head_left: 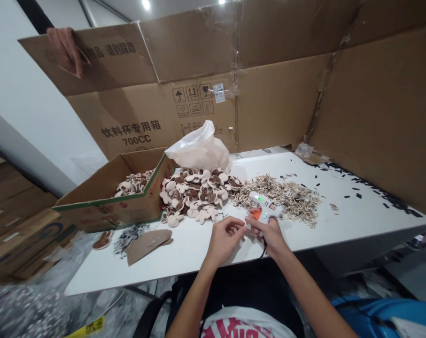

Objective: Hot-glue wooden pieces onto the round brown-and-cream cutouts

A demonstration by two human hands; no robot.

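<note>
My right hand (pixel 271 234) is wrapped around a white glue gun (pixel 270 208) with an orange trigger and a small green light. Its nozzle end points up and to the left, and a black cord hangs below. Close by on the left, my left hand (pixel 226 237) has its thumb and fingertips pinched together near the right fingertips. Whatever those fingers hold, if anything, is too small to make out. Beyond my hands lie a heap of brown and cream felt pieces (pixel 198 193) and, to its right, a pile of thin beige strips (pixel 300 199).
An open cardboard box (pixel 110 216) with more felt pieces stands at left, beside a white plastic bag (pixel 200 149). Cardboard scraps (pixel 147 245) and black bits (pixel 130 238) lie nearer. Tall cardboard walls (pixel 279 98) border the table; another person's hand (pixel 67 50) grips their top left.
</note>
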